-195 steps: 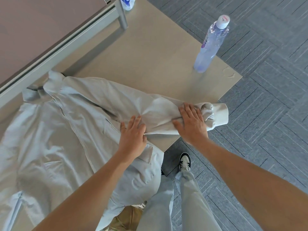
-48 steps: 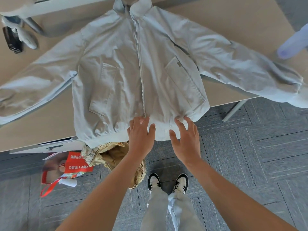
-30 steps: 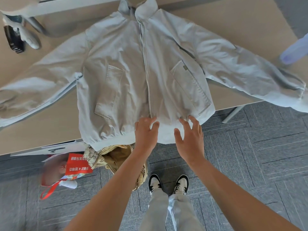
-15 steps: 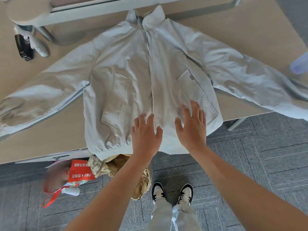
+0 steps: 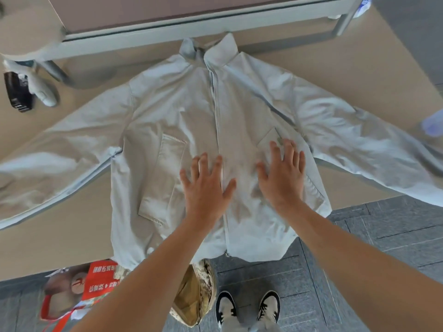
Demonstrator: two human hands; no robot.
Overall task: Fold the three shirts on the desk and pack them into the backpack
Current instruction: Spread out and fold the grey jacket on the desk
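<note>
While one jacket [image 5: 191, 121] lies spread on the desk [image 5: 60, 236], two hands, left [image 5: 206, 188] and right [image 5: 282, 173], press it flat-fingered.

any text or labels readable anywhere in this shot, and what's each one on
Nothing can be quoted with confidence.
Red bag on the floor under the desk: white printed characters, too blurred to read.
Bottle at the desk's far right corner: blue label markings, too small to read.
Small tag on the jacket pocket, by the right hand: no legible text.
Black device at left: no legible marking.
</note>
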